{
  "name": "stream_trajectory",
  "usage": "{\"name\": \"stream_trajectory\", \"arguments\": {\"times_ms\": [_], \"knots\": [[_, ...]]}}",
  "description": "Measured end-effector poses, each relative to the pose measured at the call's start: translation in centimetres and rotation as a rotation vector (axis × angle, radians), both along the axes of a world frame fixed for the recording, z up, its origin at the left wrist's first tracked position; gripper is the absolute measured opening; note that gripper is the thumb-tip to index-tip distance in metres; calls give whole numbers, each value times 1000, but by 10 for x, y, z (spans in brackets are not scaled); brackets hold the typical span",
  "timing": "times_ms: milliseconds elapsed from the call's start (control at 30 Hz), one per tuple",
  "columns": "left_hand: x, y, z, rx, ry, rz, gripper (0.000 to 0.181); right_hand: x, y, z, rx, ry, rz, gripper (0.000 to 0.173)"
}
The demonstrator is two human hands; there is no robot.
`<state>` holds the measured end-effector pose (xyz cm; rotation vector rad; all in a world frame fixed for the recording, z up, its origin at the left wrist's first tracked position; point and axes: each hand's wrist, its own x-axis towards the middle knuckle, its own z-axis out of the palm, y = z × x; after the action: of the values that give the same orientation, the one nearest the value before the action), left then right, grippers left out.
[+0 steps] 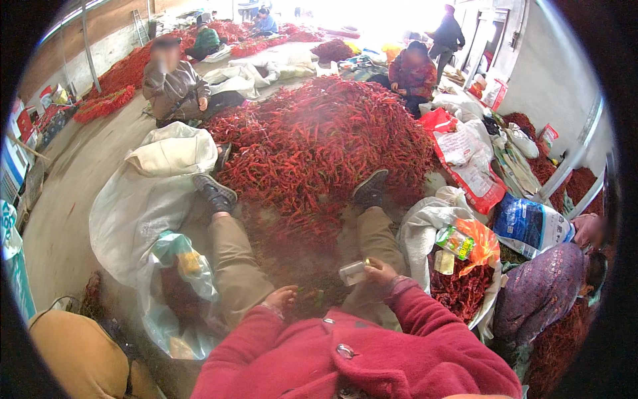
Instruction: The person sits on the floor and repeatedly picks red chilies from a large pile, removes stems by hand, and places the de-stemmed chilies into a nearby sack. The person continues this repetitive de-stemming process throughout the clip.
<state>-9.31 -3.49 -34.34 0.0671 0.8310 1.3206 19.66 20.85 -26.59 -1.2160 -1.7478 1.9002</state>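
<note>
My right hand (pixel 381 274) is closed around a small clear container (pixel 353 273), perhaps a jar, held on its side above my right thigh. My left hand (pixel 281 298) is over the inner side of my left leg with its fingers curled; whether anything is in it is too blurred to tell. Between my outstretched legs, scattered chili bits and stems (pixel 319 294) cover the floor. Past my feet rises a large heap of dried red chilies (pixel 319 144), some with green stems.
An open white woven sack (pixel 413 234) of chilies, topped by an orange plastic bag (pixel 482 242), stands at my right. Another sack (pixel 119 219) lies left. People sit beyond the heap (pixel 174 90) (pixel 413 75) and close at my right (pixel 543 294). Someone stands near the doorway (pixel 447 37).
</note>
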Motion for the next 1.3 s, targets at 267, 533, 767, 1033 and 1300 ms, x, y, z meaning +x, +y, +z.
{"name": "stream_trajectory", "arguments": {"times_ms": [267, 533, 767, 1033, 1300], "knots": [[1, 7, -10, 12, 40, -22, 33, 4, 6, -10, 152, -48, 52, 66], [3, 7, -15, -17, 31, -23, 31, 4, -1, -1, 9, 49, 3, 66], [-2, 8, -19, -34, 50, -32, 31, -3, 5, 8, 50, -3, 103, 68], [3, 13, -3, -53, 23, 10, 29, -3, -1, 11, 31, -44, 91, 72], [-7, 17, -29, -10, 12, -55, 28, -3, 8, 1, 140, -61, 115, 81]]}}
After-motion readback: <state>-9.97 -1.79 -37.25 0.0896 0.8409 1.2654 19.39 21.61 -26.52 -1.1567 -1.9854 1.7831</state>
